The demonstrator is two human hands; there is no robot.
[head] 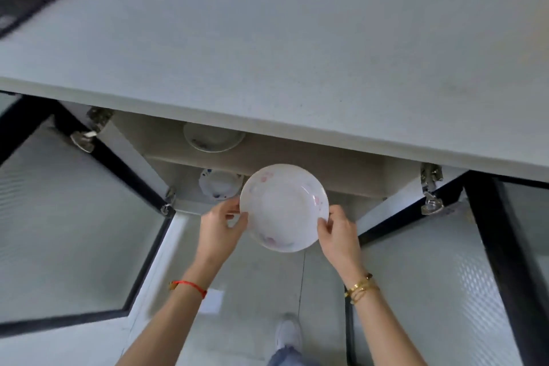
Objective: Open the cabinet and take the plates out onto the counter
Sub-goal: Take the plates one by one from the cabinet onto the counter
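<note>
Both hands pinch white floral plate (283, 207) at opposite rim edges: left hand (218, 227), right hand (337, 233). Plate held below desk (267, 38) edge, before open cabinet (297, 154); two plates inside.

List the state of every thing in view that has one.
Left glass cabinet door: swung open.
Right glass cabinet door: swung open.
White floral plate: held at its rim, outside the cabinet.
Left hand: grips plate.
Right hand: grips plate.
Upper-shelf plate: inside.
Lower-shelf plate: inside.

head view, steeply downward, over counter (267, 38) edge
</note>
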